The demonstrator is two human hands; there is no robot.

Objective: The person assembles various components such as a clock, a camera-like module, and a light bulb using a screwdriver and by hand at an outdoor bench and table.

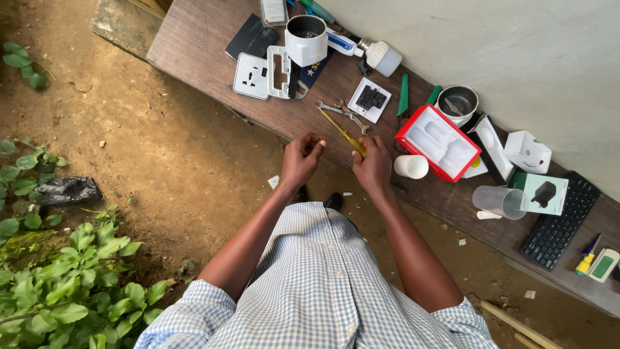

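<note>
So, left to right: white socket plate (252, 75) lies w/ its frame off, so it looks part-way taken apart. White jar (306, 40) stands behind; can't tell what's in it. Left hand (300, 160) is curled shut, holding nothing I can see. Right hand (374, 167) grips a yellow screwdriver (342, 132) over the wood bench (194, 45). Red box (438, 143) holds a white tray. Clear cup (498, 201) looks empty.

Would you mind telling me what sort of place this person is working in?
Probably an outdoor, makeshift electrical repair spot: a wooden bench against a wall stands on bare earth beside green plants, strewn with a wall socket plate and a keyboard. The right hand holds a yellow screwdriver.
</note>
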